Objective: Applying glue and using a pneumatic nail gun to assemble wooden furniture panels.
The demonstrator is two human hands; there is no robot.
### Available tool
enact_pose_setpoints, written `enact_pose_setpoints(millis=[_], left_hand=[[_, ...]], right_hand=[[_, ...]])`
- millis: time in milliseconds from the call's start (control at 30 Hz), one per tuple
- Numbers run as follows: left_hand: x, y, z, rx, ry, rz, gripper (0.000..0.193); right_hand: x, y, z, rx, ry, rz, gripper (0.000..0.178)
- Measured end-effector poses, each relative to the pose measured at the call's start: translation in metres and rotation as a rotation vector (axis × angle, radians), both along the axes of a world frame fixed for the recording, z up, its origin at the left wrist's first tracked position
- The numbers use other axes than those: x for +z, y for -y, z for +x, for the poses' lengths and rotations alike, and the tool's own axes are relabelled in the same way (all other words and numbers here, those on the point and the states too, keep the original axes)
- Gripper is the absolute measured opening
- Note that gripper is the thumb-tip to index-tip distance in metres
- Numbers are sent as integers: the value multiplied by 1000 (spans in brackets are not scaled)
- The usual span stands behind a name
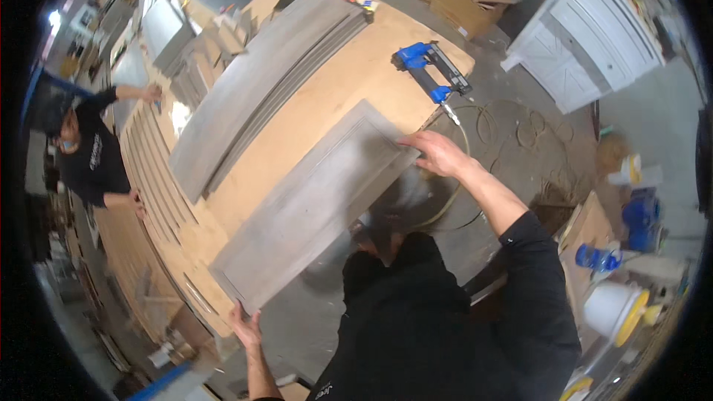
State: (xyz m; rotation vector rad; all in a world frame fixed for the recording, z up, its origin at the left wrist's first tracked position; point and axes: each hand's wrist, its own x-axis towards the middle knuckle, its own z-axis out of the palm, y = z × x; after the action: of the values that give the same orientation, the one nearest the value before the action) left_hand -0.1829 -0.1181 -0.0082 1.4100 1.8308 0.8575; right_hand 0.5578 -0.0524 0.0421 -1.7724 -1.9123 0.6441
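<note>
We hold the gray panel at opposite ends with the left grip and right grip. A blue nail gun and stacked boards rest on the desk.

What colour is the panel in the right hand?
The panel is greyish brown; the head view shows it best.

A brown cardboard box stands near a white cabinet. At the right is a white bucket, and near it a blue object, perhaps a bottle.
</note>
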Motion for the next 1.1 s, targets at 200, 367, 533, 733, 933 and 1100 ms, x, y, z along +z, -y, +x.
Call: enact_pose_setpoints(millis=[200, 367, 533, 733, 933, 1100], left_hand=[[103, -59, 42, -680, -854, -325, 54], [110, -136, 165, -784, -652, 69, 61], [76, -161, 392, -1263, -418, 279, 72], [37, -175, 575, -1480, -478, 579, 83], [30, -182, 593, -1512, -493, 607, 67], [26, -183, 597, -1512, -527, 583, 63]], right_hand=[[-13, 19, -5, -204, -90, -73, 70], [-73, 54, -82, -935, -506, 295, 69], [-98, 43, -168, -1207, -936, 366, 50], [-94, 66, -158, -1296, -1075, 390, 30], [-56, 81, -73, -1276, -794, 571, 23], [-21, 5, 17, -1083, -537, 707, 22]])
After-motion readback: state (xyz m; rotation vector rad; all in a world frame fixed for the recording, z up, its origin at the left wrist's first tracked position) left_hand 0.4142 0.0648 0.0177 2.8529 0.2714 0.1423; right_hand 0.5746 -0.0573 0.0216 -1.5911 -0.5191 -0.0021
